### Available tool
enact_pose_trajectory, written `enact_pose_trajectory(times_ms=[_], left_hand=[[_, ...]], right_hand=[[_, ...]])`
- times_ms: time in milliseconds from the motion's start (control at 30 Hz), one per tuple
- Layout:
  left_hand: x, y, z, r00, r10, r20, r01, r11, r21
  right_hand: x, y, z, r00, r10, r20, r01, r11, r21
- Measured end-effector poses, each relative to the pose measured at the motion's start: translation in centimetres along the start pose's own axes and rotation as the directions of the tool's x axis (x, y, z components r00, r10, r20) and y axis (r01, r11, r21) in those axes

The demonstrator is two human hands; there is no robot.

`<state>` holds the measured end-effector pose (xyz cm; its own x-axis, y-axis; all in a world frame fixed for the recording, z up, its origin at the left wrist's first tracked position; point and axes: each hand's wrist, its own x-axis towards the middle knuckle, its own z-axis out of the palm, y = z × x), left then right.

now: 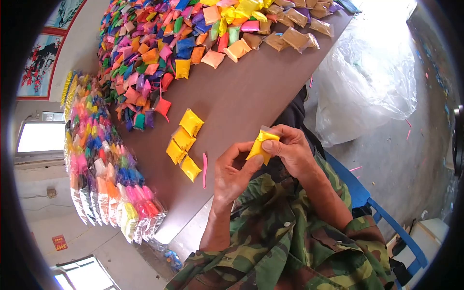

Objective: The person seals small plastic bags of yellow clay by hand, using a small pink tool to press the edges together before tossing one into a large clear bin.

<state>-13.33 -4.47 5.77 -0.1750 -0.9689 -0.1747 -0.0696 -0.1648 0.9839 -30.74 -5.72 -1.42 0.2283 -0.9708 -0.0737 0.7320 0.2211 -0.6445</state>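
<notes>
Between my two hands, above my lap by the table edge, is a small yellow packet point(261, 146) in clear wrap. My left hand point(235, 169) pinches its lower left end between thumb and fingers. The upper right end is gripped by my right hand point(291, 147), with the thumb pressed on the packet's face. Several other yellow packets point(183, 138) lie in a short row on the brown table point(232, 106), left of my hands. Beside them lies a thin pink plastic tool point(205, 170).
A large pile of multicoloured packets point(145, 53) covers the table's far side, with brown packets point(295, 38) at its right end. Filled clear bags point(104, 183) line the left edge. A big clear plastic bag point(367, 82) stands right of the table, and a blue chair point(355, 186) is behind me.
</notes>
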Motion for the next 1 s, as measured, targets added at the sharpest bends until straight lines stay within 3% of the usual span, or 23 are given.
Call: enact_pose_trajectory(times_ms=[100, 300, 500, 600, 733, 833, 1000], left_hand=[[0.0, -0.6, -0.4, 0.999, 0.023, -0.037, -0.021, 0.997, 0.070], [0.4, -2.7, -0.9, 0.996, 0.033, -0.088, -0.029, 0.999, 0.046], [0.2, -1.0, 0.5, 0.993, 0.034, -0.116, -0.036, 0.999, -0.016], [0.2, -1.9, -0.1, 0.989, 0.037, -0.141, -0.034, 0.999, 0.028], [0.1, -2.3, -0.9, 0.985, 0.070, -0.161, -0.050, 0.991, 0.125], [0.1, -2.5, -0.7, 0.974, 0.183, -0.134, -0.160, 0.973, 0.166], [0.3, -2.9, -0.1, 0.963, 0.254, -0.088, -0.242, 0.961, 0.132]], right_hand=[[-0.1, -0.2, 0.5, 0.998, 0.039, -0.054, -0.043, 0.997, -0.060], [-1.2, 1.4, 1.2, 0.986, -0.022, -0.164, 0.024, 1.000, 0.011], [-1.5, 1.4, 0.6, 0.998, -0.064, -0.025, 0.060, 0.990, -0.124], [-1.6, 1.1, 0.9, 0.999, -0.040, -0.036, 0.027, 0.957, -0.290], [-1.8, 0.4, 2.1, 0.988, -0.028, -0.149, -0.002, 0.979, -0.202], [-1.9, 0.4, 1.7, 0.988, -0.050, -0.149, 0.005, 0.957, -0.289], [-2.0, 1.3, 0.9, 0.978, -0.019, -0.208, -0.012, 0.990, -0.144]])
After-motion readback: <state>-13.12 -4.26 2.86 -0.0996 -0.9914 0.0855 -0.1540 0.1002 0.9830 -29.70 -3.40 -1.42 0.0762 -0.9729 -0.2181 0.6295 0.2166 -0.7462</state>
